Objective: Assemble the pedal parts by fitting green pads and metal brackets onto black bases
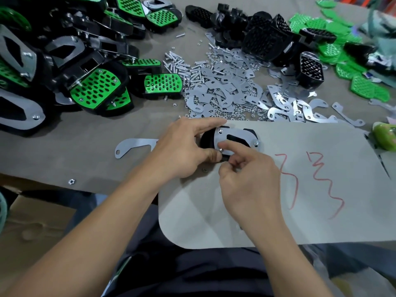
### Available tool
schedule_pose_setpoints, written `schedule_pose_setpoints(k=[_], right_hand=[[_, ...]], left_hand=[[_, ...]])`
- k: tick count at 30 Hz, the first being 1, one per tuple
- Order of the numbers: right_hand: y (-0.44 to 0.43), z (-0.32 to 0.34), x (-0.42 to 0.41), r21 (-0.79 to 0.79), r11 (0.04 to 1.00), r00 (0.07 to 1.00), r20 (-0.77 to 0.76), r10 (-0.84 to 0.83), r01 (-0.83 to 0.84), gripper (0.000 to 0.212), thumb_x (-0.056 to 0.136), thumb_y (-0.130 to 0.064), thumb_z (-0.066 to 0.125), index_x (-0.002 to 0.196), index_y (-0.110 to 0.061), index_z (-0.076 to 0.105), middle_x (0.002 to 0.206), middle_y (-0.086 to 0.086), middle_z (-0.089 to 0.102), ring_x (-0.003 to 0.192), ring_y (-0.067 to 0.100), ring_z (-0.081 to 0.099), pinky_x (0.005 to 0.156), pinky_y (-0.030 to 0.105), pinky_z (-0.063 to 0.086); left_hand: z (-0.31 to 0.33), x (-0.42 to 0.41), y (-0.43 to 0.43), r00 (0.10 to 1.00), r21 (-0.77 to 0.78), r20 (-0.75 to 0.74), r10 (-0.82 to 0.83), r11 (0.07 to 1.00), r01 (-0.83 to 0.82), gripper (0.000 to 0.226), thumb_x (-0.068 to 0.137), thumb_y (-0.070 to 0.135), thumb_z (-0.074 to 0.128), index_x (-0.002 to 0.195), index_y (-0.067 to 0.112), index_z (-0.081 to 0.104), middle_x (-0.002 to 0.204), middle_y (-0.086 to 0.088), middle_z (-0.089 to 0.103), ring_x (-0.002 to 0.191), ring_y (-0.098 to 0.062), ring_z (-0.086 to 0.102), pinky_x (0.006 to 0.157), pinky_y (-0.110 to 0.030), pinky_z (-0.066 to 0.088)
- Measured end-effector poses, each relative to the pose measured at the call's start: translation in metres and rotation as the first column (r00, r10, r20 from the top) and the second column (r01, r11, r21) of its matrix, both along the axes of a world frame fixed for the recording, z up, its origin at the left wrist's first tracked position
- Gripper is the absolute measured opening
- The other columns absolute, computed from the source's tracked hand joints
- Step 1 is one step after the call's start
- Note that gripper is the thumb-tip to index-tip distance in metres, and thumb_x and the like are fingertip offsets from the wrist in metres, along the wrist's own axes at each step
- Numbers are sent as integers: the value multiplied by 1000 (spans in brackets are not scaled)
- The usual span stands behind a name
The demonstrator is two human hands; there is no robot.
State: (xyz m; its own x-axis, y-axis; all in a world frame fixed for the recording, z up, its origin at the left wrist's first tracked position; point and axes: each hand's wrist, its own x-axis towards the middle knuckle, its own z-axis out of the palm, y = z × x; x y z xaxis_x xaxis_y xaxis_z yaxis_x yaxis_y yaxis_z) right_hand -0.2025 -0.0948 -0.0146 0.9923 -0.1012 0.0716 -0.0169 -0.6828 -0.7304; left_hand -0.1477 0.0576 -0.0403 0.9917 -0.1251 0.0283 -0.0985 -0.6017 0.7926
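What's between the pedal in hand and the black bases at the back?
Head view: between pedal and bases lies a heap of loose brackets, mixed with screws and nuts.

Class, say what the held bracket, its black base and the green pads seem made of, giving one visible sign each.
Bracket: likely sheet metal, thin, flat, dull silver sheen. Black base: probably moulded plastic, matte. Green pads: glossy, punched holes; painted metal or plastic, cannot tell.

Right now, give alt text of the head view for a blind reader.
A left hand grips a black base topped with a metal bracket on a grey table, while the right hand touches a small fastener on the bracket. Finished green pedals lie left; loose brackets, screws and spare black bases lie behind.
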Motion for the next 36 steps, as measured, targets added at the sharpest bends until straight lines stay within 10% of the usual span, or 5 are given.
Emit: schedule_pose_setpoints(k=[11,18,21,25,36], right_hand=[[-16,22,45,-162,961,975,-35,221,-224,50,82,-7,59,111,-46,72,76,-10,61,75,-1,54,59,11,38],[-18,19,45,-195,978,994,73,85,-69,32,82,-24,62,110,-34,72,94,-14,66,90,8,58,88,24,43],[-36,19,38,-240,934,963,-110,244,-264,80,75,-29,79,147,-36,47,141,-16,46,126,8,45,107,28,37],[-43,19,49,-255,906,934,-207,290,-338,93,65,-26,87,145,-46,45,121,-24,60,107,8,59,86,12,44],[95,61,180,-256,780,821,-171,545,-571,69,76,-10,74,141,-26,58,131,1,67,117,22,63,93,23,46]], left_hand=[[-1,1,-1,1000,-18,16,-14,1000,14,75,68,35,95,134,46,62,117,21,73,115,-8,63,97,-40,53],[2,-1,-1,1000,60,-3,2,998,-2,81,73,39,91,144,47,53,132,13,66,127,-16,53,105,-41,46],[5,-8,-2,999,97,36,-1,995,-3,79,76,44,84,146,51,48,117,6,60,121,-16,46,97,-29,39],[11,-22,-7,981,147,191,-35,989,7,72,67,43,78,137,42,60,116,17,67,110,-6,48,97,-22,41],[75,13,85,872,26,245,425,896,-444,64,87,22,78,141,47,55,145,30,50,136,0,47,112,-16,35]])
